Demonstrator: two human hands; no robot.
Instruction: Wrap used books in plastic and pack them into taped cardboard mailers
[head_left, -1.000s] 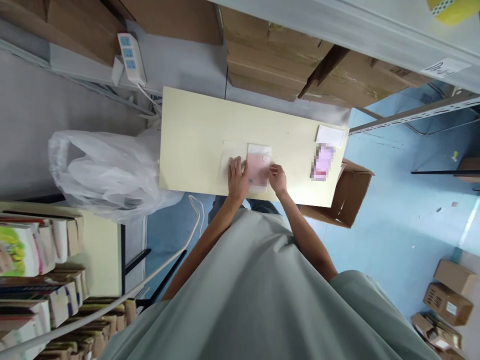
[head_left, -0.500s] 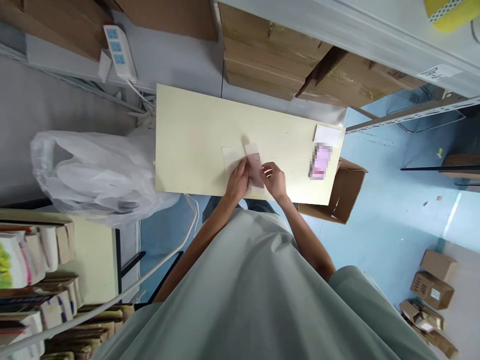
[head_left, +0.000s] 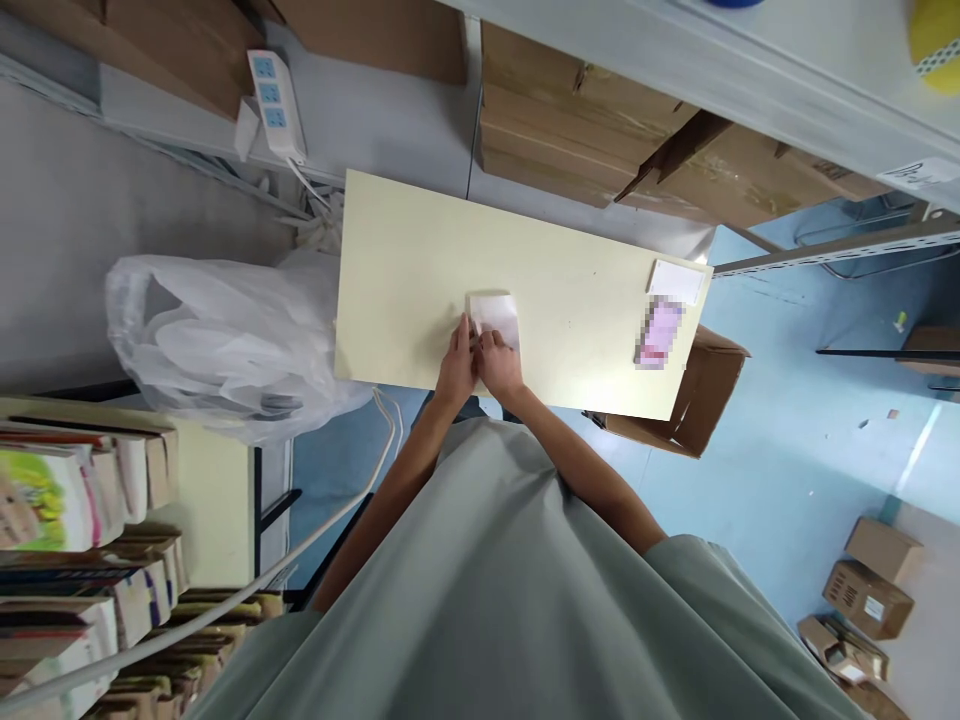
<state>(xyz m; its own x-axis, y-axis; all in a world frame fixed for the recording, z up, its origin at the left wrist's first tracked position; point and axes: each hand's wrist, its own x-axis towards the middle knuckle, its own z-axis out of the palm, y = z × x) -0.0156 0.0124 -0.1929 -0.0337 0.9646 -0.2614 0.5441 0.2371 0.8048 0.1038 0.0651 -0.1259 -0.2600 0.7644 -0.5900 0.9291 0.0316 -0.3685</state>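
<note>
A small white packet (head_left: 496, 312) lies on the pale yellow table (head_left: 405, 270), near its front edge. My left hand (head_left: 456, 365) and my right hand (head_left: 501, 362) rest side by side on the packet's near edge, fingers pressed down on it. The fingertips are close together and partly hidden by the backs of the hands. A white card (head_left: 676, 281) and a pink item (head_left: 660, 334) lie at the table's right end, away from both hands.
A large clear plastic bag (head_left: 217, 340) bulges left of the table. Cardboard boxes (head_left: 600, 140) are stacked behind it, and an open carton (head_left: 694, 395) stands on the blue floor at right. Book stacks (head_left: 75, 540) fill the lower left. A power strip (head_left: 276, 105) hangs at the back.
The pink sheet that lay open to the right has been turned over onto the left part, leaving one white packet. My right hand moved left to join the left hand.
</note>
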